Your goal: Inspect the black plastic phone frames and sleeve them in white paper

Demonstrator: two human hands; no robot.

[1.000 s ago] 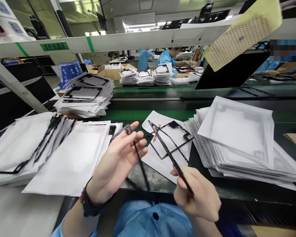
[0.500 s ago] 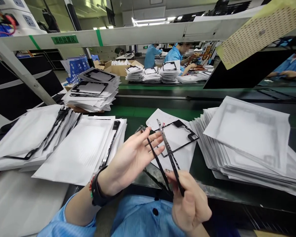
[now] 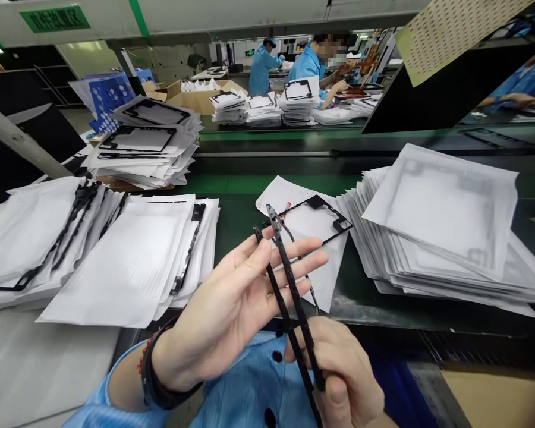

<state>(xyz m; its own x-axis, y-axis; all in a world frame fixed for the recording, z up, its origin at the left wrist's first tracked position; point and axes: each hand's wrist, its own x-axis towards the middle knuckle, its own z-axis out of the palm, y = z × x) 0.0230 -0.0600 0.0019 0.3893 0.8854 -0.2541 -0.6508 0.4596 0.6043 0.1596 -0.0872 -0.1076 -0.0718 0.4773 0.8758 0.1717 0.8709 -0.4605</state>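
A thin black rectangular frame (image 3: 292,285) is tilted nearly edge-on between my hands, its two long bars close together. My left hand (image 3: 245,297) is palm up, the thumb on one bar near the far end and the other fingers stretched out behind the bars. My right hand (image 3: 345,368) is closed around the near end, partly hiding it. Beyond the fingers, another black frame (image 3: 334,205) lies on a white sheet (image 3: 327,285) on the dark bench.
To the right stands a tall stack of white sleeves (image 3: 441,220). On the left are piles of white sleeves (image 3: 116,261) with black frames among them, and another pile (image 3: 147,148) behind. Co-workers in blue (image 3: 263,68) work across the bench.
The frame has turned so its bars lie closer together, and its near end has dropped lower. My left fingers have moved behind both bars. The view has tilted down.
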